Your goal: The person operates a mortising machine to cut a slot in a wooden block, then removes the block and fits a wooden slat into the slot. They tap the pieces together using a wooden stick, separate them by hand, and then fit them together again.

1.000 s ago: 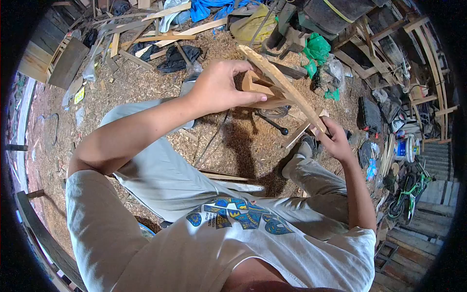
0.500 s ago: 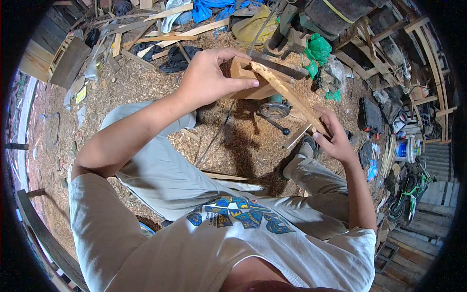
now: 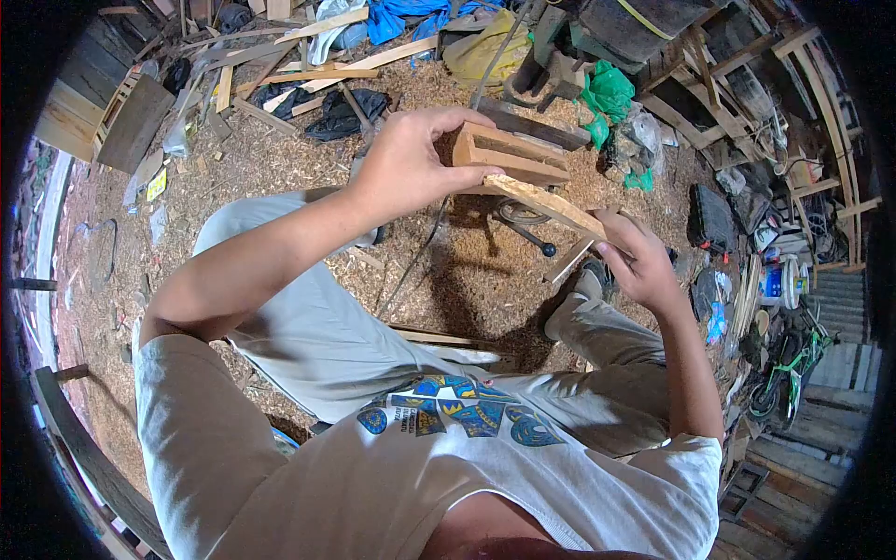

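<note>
My left hand (image 3: 420,154) grips the left end of a small rectangular wooden frame (image 3: 518,168) with a hollow middle. Along the frame's near side runs a thin wooden strip (image 3: 546,201) with a rough, pale edge. The strip's left end lies by my left thumb, and my right hand (image 3: 639,252) pinches its right end. Below the strip a round metal handwheel (image 3: 523,213) and a crank with a black knob (image 3: 549,249) are partly visible.
Shavings cover the ground (image 3: 411,271). Wood offcuts (image 3: 327,75) and a black plastic bag (image 3: 343,112) lie at the upper left. Green plastic bags (image 3: 609,91) and a black case (image 3: 712,219) are on the right. A green bike (image 3: 789,373) stands at the lower right.
The wooden frame has turned so its hollow side shows. The strip has swung down from across the frame to its near edge, its left end lower. My right hand has shifted slightly.
</note>
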Tool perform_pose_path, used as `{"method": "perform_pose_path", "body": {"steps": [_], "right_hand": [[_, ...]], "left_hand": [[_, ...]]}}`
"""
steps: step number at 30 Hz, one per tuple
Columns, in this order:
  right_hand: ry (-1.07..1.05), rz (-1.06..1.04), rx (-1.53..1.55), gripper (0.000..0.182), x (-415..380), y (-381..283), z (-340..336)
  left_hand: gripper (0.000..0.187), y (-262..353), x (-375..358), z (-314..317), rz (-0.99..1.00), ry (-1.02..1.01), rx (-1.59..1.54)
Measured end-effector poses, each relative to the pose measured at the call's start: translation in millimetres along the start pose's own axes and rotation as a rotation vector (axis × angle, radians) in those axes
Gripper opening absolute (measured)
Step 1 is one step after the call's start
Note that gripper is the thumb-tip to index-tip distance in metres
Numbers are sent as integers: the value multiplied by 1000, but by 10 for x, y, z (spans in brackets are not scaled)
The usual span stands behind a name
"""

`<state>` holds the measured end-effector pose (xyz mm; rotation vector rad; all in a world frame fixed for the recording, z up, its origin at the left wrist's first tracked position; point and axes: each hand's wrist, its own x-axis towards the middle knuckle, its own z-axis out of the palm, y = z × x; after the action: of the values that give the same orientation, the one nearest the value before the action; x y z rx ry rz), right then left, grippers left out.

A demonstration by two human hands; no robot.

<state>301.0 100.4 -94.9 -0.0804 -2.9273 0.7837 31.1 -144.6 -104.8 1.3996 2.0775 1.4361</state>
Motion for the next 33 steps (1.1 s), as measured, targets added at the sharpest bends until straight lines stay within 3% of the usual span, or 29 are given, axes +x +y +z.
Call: {"method": "perform_pose_path", "body": {"steps": [3, 6, 8, 12, 14, 20, 26, 33], "right_hand": [[36, 30, -14, 43, -88, 136, 26], [84, 187, 142, 39, -132, 208, 56], [227, 258, 255, 38, -126, 202, 95], [115, 255, 106, 41, -123, 168, -15], [114, 77, -48, 42, -98, 122, -33], [180, 158, 181, 41, -114, 142, 119], [71, 64, 37, 49, -32, 3, -3], [144, 20, 65, 48, -24, -56, 44]], "left_hand": [[47, -29, 4, 42, 15, -25, -21], [48, -44, -3, 95, 67, -30, 13], [49, -36, -8, 122, 66, -27, 38], [50, -27, 6, 174, 82, -32, 50], [50, -51, 12, 215, 88, -34, 67], [52, -113, 27, 342, 180, -9, 51], [50, -71, 44, 393, 193, -79, 111], [51, -21, 75, 463, 249, -39, 76]]}}
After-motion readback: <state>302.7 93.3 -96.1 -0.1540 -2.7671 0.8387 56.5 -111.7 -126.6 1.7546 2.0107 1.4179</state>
